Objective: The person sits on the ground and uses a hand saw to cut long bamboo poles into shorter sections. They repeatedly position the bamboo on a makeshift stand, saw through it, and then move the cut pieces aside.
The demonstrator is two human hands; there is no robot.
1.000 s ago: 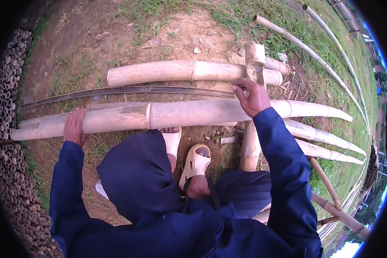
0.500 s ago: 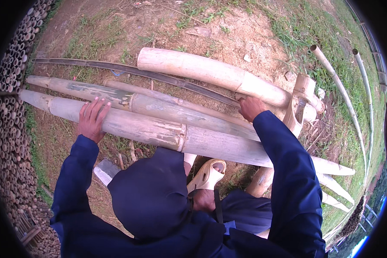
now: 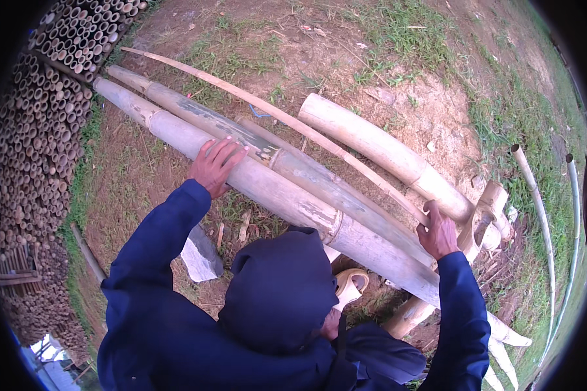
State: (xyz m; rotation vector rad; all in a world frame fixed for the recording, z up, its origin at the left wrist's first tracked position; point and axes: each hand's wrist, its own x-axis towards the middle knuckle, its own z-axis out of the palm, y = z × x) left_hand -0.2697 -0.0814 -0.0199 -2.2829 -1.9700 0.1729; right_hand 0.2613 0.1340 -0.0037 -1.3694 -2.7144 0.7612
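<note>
A long, thin bamboo strip (image 3: 287,120) slants from the upper left down to my right hand (image 3: 439,233), whose fingers are closed on its near end. My left hand (image 3: 216,166) rests on a thick bamboo pole (image 3: 274,186), palm down with the fingers stretched out. A second pole (image 3: 306,174) lies along the far side of the first, and part of a slimmer one shows past it. Beyond the strip is a short, pale bamboo length (image 3: 378,143), its lower right end by a notched bamboo post (image 3: 481,215).
A tall stack of cut bamboo (image 3: 36,150) fills the left side. Two slim poles (image 3: 538,202) lie on grass at the right. A grey angular block (image 3: 201,256) sits below my left hand, and a bamboo support (image 3: 407,315) stands under the poles.
The strip now shows its pale face instead of its dark edge; it has turned in my right hand. My view has swung, so the poles slope more steeply. My left hand stays on the pole.
</note>
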